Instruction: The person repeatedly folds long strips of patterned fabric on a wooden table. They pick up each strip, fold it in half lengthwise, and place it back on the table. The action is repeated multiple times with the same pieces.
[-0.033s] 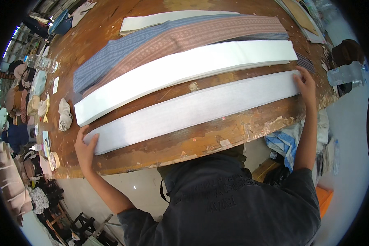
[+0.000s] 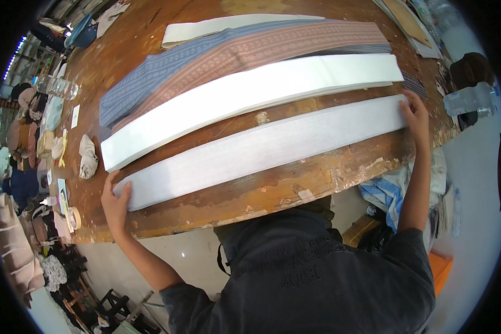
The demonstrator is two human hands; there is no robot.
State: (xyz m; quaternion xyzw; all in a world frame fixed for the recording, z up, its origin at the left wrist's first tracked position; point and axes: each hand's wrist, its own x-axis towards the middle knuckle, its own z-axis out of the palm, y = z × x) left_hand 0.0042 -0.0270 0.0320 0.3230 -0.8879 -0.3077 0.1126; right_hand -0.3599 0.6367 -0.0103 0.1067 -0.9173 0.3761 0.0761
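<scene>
A long, flat white fabric strip [image 2: 261,147] lies along the near edge of the wooden table, its layers stacked evenly. My left hand [image 2: 116,203] grips its left end, thumb and fingers set around the corner. At the far right end, my right hand [image 2: 416,114] pinches the strip between thumb and fingers. Just beyond lies a second, brighter white stack of strips [image 2: 250,100], which neither hand holds. Behind that are folded patterned cloths, one pink-brown [image 2: 273,47] and one blue-grey [image 2: 133,80].
Another pale strip [image 2: 234,25] lies farthest back on the table [image 2: 217,214]. A crumpled beige cloth [image 2: 88,156] and a tape roll [image 2: 74,217] sit at the left. Clear plastic bottles stand or lie to the left [image 2: 64,87] and right [image 2: 470,101]. Bags fill the floor at right.
</scene>
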